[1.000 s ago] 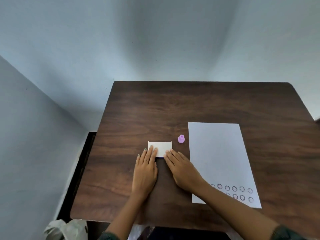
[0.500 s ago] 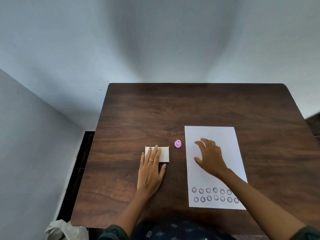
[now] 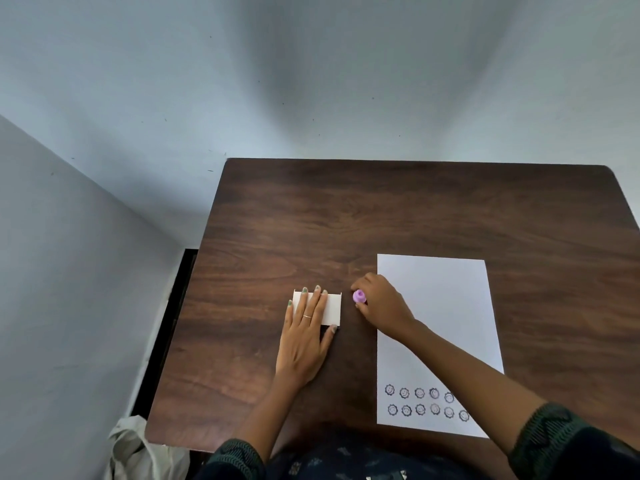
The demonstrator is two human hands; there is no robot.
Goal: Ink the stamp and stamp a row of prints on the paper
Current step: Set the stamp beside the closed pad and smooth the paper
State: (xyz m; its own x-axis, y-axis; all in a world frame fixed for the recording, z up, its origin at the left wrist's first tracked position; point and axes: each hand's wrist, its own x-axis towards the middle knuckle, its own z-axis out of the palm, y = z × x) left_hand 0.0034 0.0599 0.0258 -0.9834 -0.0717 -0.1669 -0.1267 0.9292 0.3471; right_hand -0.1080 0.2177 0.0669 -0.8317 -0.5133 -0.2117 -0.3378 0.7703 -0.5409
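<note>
A small purple stamp (image 3: 359, 296) stands on the dark wooden table (image 3: 415, 209), just left of the white paper (image 3: 446, 299). My right hand (image 3: 382, 303) curls around the stamp, its fingers touching it. My left hand (image 3: 306, 327) lies flat with spread fingers on a white rectangular ink pad box (image 3: 333, 308), which looks closed. Near the paper's front edge run two rows of several round smiley prints (image 3: 420, 400); my right forearm covers the rows' right end.
The table stands in a corner between light walls. A dark gap (image 3: 173, 306) runs along its left edge. A pale cloth bag (image 3: 138, 452) lies on the floor at the front left.
My right hand left the ink pad box, swung over the paper, then came back left and closed around the purple stamp. My left hand stayed on the box.
</note>
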